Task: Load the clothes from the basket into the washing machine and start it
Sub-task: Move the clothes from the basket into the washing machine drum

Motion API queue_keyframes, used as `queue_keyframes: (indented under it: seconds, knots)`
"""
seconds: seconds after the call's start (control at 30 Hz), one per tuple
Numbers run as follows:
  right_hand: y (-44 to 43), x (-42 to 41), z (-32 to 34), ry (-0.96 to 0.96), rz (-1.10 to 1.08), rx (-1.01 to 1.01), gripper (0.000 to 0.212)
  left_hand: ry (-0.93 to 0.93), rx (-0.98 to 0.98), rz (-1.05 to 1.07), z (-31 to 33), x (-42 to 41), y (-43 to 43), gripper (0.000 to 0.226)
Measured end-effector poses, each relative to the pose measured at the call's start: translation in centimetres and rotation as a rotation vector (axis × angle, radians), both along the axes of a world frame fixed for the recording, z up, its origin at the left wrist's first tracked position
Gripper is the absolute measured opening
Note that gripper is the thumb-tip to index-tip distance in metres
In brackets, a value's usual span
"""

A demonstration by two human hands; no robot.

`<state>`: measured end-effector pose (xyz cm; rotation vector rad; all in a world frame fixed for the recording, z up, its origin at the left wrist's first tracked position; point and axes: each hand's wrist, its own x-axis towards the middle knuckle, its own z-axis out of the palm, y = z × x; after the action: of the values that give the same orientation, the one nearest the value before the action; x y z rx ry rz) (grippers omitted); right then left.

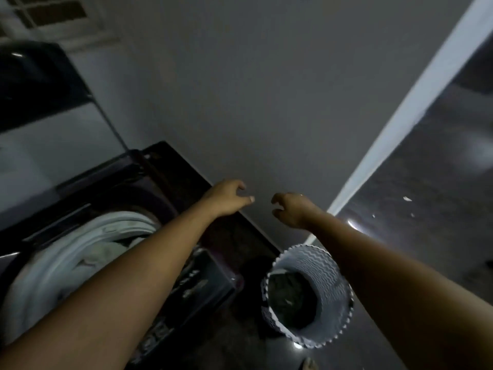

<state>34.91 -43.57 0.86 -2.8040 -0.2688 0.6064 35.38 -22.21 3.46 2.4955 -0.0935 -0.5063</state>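
A dark top-loading washing machine [170, 182] stands at the lower left with its lid [40, 84] raised. Pale clothes [106, 252] lie in its white-rimmed drum. To its right on the floor stands a white woven basket [328, 273] holding dark clothes [290, 295]. My left hand [226, 197] reaches out over the machine's right edge with loosely curled fingers and holds nothing. My right hand [292, 209] hovers above the basket near the wall, fingers curled loosely, also holding nothing.
A plain grey wall [266, 102] fills the middle of the view. A white skirting board [416, 102] runs diagonally at the right, with dark glossy floor [426, 209] beyond it. A window frame [53, 14] sits at the top left. Toes [309, 364] show at the bottom edge.
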Motion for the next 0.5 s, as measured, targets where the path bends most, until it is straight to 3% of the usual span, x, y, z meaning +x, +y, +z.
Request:
queue_keyframes:
  seconds: [0.27,0.5]
  knots:
    - [-18.2,-3.8,-15.4,0.284,-0.222,0.090,0.044,0.270,-0.099,-0.067,-16.0,-0.5,-17.5,0.042]
    - [-24.1,-6.1,-32.0,0.484,-0.350,0.185,0.037,0.484,-0.114,-0.003,-34.2,-2.0,-24.1,0.039]
